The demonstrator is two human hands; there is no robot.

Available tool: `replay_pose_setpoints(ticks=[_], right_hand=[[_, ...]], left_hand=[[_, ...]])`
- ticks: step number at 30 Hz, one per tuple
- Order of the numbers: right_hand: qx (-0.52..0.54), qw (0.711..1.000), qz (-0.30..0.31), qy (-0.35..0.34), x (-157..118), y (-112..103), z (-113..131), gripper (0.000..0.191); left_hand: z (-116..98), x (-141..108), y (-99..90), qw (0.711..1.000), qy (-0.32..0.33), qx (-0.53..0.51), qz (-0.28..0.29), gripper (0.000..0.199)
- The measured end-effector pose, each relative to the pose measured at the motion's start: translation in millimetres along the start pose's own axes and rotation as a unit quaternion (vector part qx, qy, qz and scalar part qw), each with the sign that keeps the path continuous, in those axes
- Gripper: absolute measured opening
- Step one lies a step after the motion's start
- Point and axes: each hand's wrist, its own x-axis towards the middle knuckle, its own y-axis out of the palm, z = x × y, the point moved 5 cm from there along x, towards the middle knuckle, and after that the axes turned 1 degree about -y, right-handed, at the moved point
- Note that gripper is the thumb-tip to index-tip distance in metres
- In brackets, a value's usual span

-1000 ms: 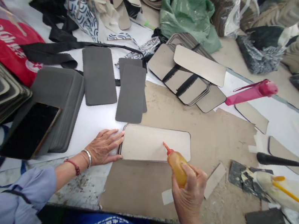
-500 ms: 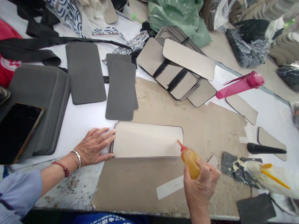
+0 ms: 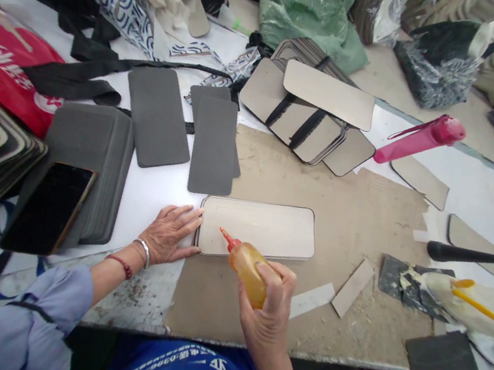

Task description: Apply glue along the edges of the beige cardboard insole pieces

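A small stack of beige rounded panels (image 3: pixel 268 229) lies on the brown board (image 3: pixel 322 191) in front of me. My left hand (image 3: pixel 172 234) rests flat at the stack's left end, fingers spread, fingertips touching its edge. In my right hand (image 3: pixel 269 302) is a glue bottle (image 3: pixel 251 271) of amber liquid, with fingers wrapped round it. Its red nozzle points up and left, over the left part of the top panel. Whether the tip touches the panel I cannot tell.
Grey panels (image 3: pixel 215 148) lie behind my left hand, and a phone (image 3: pixel 51 209) rests on a grey stack. Strapped beige panels (image 3: pixel 305 119) and a pink bottle (image 3: pixel 420 140) stand farther back. A black-handled tool (image 3: pixel 462 254) and glue-smeared scraps lie right.
My right hand has moved left with the bottle, from the stack's right end toward its left end. My left hand stays at the left edge. The whole view has shifted slightly.
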Motion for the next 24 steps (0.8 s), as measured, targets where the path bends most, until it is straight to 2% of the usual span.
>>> replay_pose_setpoints(ticks=[4,8,11,20,24], right_hand=[[-0.023,1.0,0.006,-0.012,-11,-17,-4,0.039],[-0.029,0.998,0.034,-0.045,-21,-15,0,0.044],[-0.054,0.997,0.026,-0.047,-22,-18,-3,0.044],[-0.203,0.978,-0.056,-0.009,-22,-70,-62,0.031],[-0.243,0.967,-0.076,-0.001,-24,-85,-78,0.031]], left_hand=[[-1,1,-0.9,1.0,0.003,0.003,-0.003,0.059],[-1,1,-1.2,1.0,-0.001,-0.001,0.001,0.059],[-1,0,-0.7,1.0,-0.003,-0.003,0.009,0.061],[1,0,-0.2,1.0,-0.008,-0.02,0.005,0.063],[0,0,-0.4,1.0,-0.001,-0.01,0.003,0.063]])
